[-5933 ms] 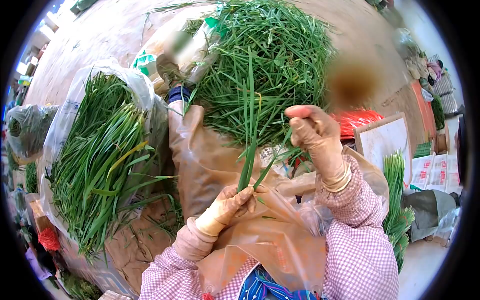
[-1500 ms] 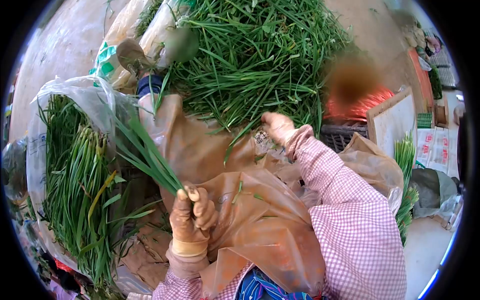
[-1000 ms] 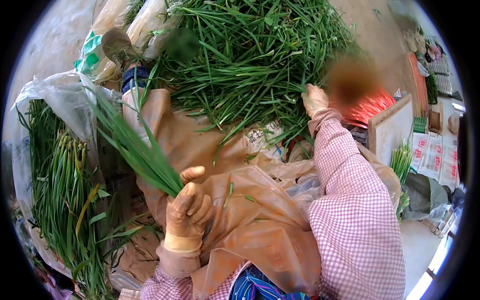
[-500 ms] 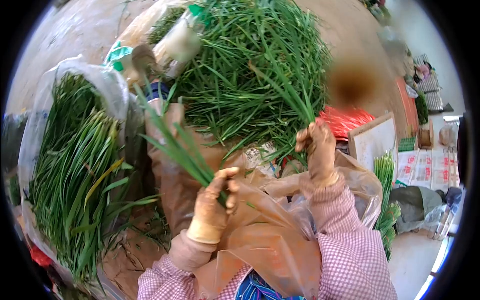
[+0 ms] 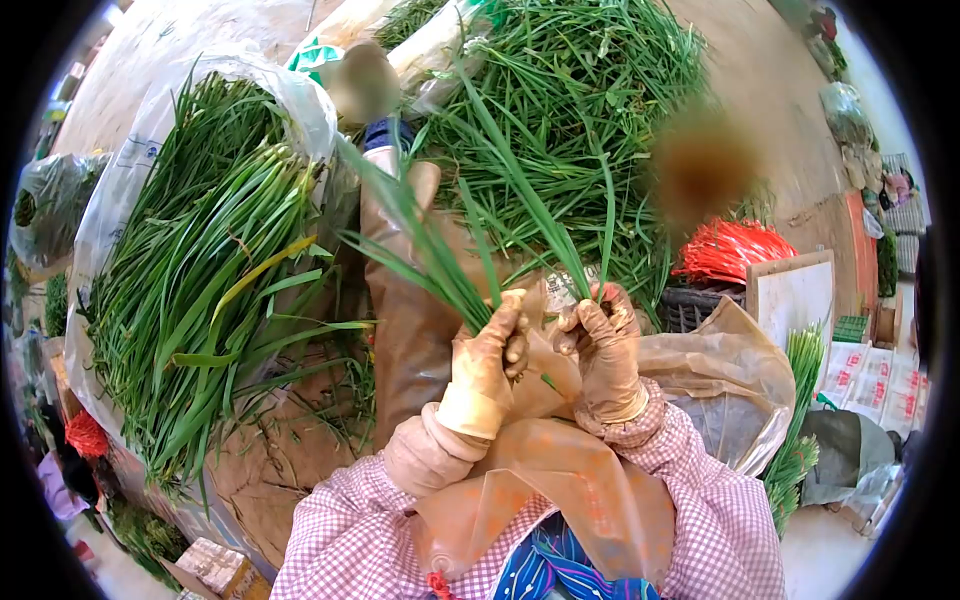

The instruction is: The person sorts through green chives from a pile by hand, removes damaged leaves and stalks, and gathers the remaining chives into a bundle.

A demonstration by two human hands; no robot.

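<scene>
My left hand point(image 5: 484, 365), in a stained thin glove, is closed around a small bunch of garlic chives point(image 5: 440, 262) whose long flat leaves fan up and to the left. Close beside it, my right hand point(image 5: 606, 350), gloved too, pinches a few garlic chive stalks point(image 5: 545, 225) near their lower ends. Their leaves point up over a large loose heap of garlic chives point(image 5: 590, 120). The two hands are apart, above a brown plastic apron point(image 5: 560, 470) on my lap.
At left, a clear plastic bag point(image 5: 95, 300) holds a thick bundle of garlic chives point(image 5: 220, 290). Red ties point(image 5: 735, 250) lie on a dark basket point(image 5: 700, 308) at right, beside a white board point(image 5: 792, 300). More upright greens point(image 5: 800, 400) stand beyond the apron.
My right hand has come down and left, nearer to my left hand, with its stalks. The left hand has moved up and right in view, still holding its bunch. The whole view has shifted.
</scene>
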